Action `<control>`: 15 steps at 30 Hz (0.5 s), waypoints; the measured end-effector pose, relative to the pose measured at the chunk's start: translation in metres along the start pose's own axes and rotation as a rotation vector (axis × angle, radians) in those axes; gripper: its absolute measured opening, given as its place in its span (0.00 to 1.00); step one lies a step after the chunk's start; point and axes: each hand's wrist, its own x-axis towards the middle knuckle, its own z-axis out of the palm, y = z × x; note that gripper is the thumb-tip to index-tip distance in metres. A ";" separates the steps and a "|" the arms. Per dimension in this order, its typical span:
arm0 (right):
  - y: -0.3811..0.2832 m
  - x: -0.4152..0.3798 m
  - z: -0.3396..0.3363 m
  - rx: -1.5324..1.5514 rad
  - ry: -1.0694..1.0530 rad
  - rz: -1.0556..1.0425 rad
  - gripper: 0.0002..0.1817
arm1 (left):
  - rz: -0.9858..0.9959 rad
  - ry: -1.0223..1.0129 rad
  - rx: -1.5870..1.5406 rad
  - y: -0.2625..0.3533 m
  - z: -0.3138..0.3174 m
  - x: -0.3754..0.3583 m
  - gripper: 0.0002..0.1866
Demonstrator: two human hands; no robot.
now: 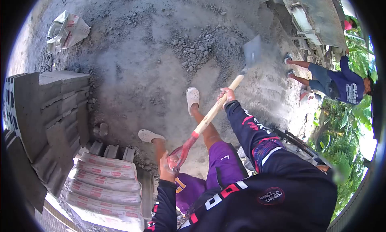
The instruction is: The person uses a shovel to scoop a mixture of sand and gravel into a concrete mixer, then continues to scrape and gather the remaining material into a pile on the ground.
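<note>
While the left hand (165,167) clasps the shovel's red metal handle (186,146) at 7 o'clock, the right-hand (227,95) fingers wrap its pale wooden shaft (213,112) toward 2. Wide spacing should aid leverage; firm grips, level blade advisable. Grey metal blade (252,51), 1–2 o'clock: blurred, load indeterminate. Loose grey gravel (197,51) at 12. Navy-shirted person (341,84), 2–3 o'clock: allow swing clearance.

Hands (227,95) on shovel (207,119), gravel (197,51), stacked sacks (105,180)

Single view from my head, facing forward and steeply down, wide and round-edged, ground (148,71) filling the middle.
</note>
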 end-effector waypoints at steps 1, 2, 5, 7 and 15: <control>0.009 -0.019 0.001 0.025 -0.035 -0.063 0.14 | -0.294 -0.020 -0.470 0.030 -0.006 -0.004 0.16; 0.020 -0.043 0.002 0.040 -0.066 -0.116 0.15 | -0.265 -0.146 -0.385 0.050 -0.022 -0.004 0.18; 0.086 -0.117 0.021 0.013 -0.041 -0.117 0.11 | -0.090 -0.004 -0.144 0.104 -0.061 -0.073 0.22; 0.142 -0.123 0.033 -0.076 0.029 -0.135 0.09 | 0.046 0.220 0.022 0.115 -0.106 -0.109 0.24; 0.532 -0.111 0.026 -0.375 -0.206 0.307 0.08 | 0.461 0.871 -0.061 0.042 -0.339 -0.288 0.15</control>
